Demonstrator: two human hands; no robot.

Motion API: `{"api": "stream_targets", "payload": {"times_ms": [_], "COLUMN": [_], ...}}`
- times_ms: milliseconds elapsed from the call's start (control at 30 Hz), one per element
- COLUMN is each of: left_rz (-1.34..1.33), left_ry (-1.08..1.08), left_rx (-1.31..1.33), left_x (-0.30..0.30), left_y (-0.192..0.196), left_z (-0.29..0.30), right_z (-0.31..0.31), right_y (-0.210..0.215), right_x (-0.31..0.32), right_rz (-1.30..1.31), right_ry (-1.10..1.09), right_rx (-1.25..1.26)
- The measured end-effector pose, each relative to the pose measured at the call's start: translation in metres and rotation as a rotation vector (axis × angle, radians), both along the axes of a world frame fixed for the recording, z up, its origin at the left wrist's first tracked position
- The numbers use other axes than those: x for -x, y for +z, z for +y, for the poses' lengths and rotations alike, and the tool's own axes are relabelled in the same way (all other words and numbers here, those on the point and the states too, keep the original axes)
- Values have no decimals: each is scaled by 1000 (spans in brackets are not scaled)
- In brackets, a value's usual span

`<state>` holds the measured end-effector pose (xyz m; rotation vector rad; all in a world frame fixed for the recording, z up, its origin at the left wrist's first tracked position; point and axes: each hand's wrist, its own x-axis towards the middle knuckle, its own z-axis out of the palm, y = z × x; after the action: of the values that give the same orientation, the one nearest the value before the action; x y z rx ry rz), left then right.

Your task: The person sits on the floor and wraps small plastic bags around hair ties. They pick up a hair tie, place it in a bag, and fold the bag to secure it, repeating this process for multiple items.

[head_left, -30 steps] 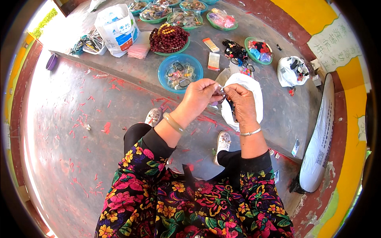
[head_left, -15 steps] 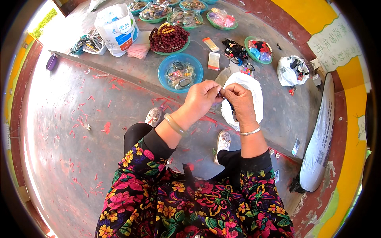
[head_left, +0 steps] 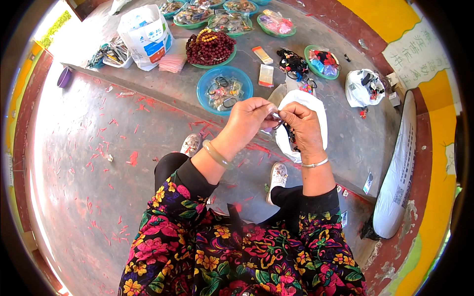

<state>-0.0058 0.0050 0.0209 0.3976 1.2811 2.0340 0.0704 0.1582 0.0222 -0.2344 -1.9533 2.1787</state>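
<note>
My left hand [head_left: 247, 121] and my right hand [head_left: 302, 126] meet in front of me, fingertips pinched together on a small clear packet [head_left: 274, 118] holding a dark beaded bracelet [head_left: 291, 134] that hangs below the right fingers. Both hands grip it at once. A pale green bangle sits on my left wrist and a thin silver one on my right. Under the hands lies a white plastic bag [head_left: 316, 106] on the concrete step. Just beyond the left hand stands a blue bowl [head_left: 203, 86] of packaged bracelets.
On the grey step [head_left: 163, 91] stand several green dishes of trinkets, a dish of red-brown bead strings [head_left: 211, 47], a white carrier bag [head_left: 145, 32], a pink packet stack [head_left: 173, 63] and a white bag [head_left: 364, 88] of items. A long white sack [head_left: 397, 167] lies at the right. Red scraps litter the floor.
The hands have risen slightly and drawn closer together; the dark bracelet that hung between them is now gathered up against the right fingers.
</note>
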Motion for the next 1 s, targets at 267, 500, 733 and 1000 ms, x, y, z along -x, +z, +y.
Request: {"api": "stream_targets", "payload": {"times_ms": [267,500,733,1000], "left_rz": [13,-60,58,83], "left_ry": [7,-27,-81,6], "left_rx": [-13,-14,173,162], "left_x": [3,5,6,5], "left_y": [-3,-3,-3,-6], "left_z": [-2,-3,-3,0], "right_z": [1,-3,-5,-12], "right_y": [0,1,-4,10], "right_x": [0,-2,-1,-5], "right_rz": [-54,-104,-12,-39], "right_ry": [-25,-132,-46,-136], "right_rx": [43,32,1,-133]}}
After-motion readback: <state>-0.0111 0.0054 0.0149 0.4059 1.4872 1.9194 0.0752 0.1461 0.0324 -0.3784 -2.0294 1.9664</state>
